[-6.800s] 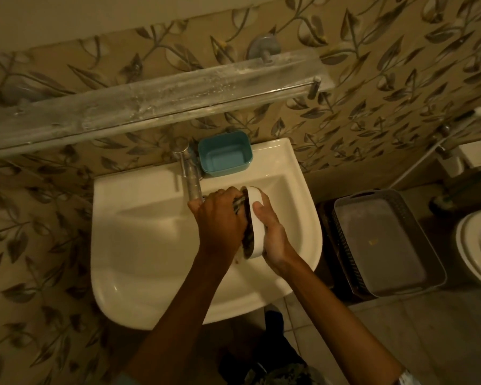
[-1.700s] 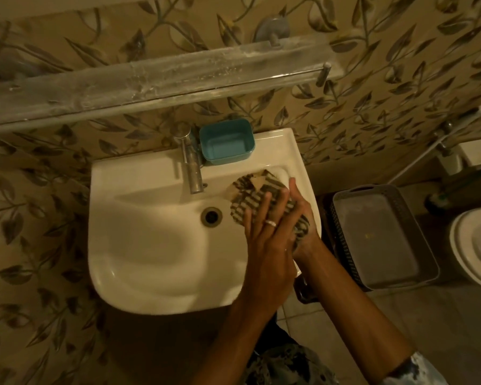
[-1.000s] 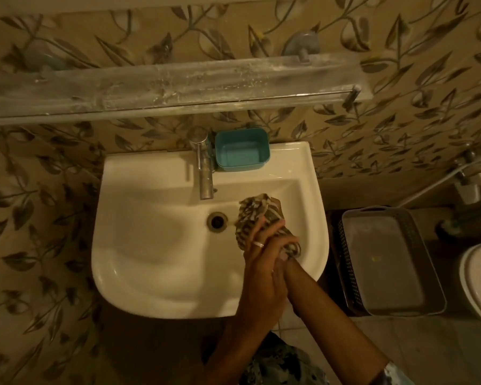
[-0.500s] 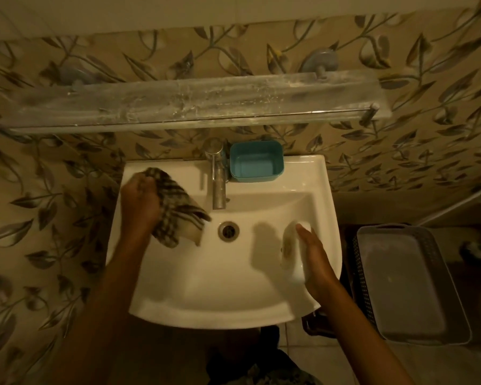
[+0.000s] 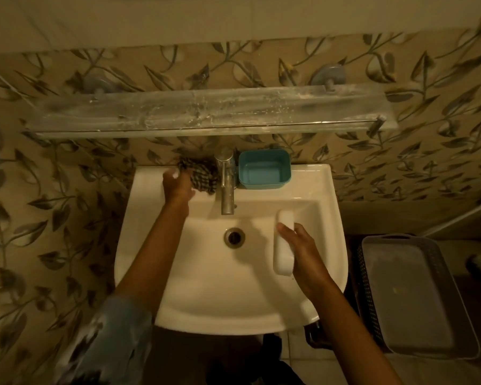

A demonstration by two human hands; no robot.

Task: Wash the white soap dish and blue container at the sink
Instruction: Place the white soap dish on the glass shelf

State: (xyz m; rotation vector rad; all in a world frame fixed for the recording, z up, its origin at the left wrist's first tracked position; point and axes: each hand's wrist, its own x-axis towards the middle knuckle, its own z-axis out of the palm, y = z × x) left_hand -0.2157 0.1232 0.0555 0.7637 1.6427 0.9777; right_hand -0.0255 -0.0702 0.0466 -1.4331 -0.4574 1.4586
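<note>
The white soap dish [image 5: 282, 243] stands on its edge in the right part of the white sink [image 5: 206, 276], held by my right hand [image 5: 303, 248]. The empty blue container [image 5: 264, 169] sits on the sink's back ledge, just right of the metal tap [image 5: 226, 182]. My left hand [image 5: 178, 183] rests on the back ledge left of the tap, closed on a checked cloth [image 5: 202, 173] bunched against the wall. The drain [image 5: 234, 237] lies between my two arms.
A dusty glass shelf [image 5: 206, 112] juts out from the leaf-patterned wall above the sink. A grey plastic basket [image 5: 417, 295] stands on the floor to the right. A hose runs along the wall at the far right.
My left hand has carried the checked cloth from the left side of the basin up to the back ledge beside the tap. My right hand still holds the soap dish on its edge.
</note>
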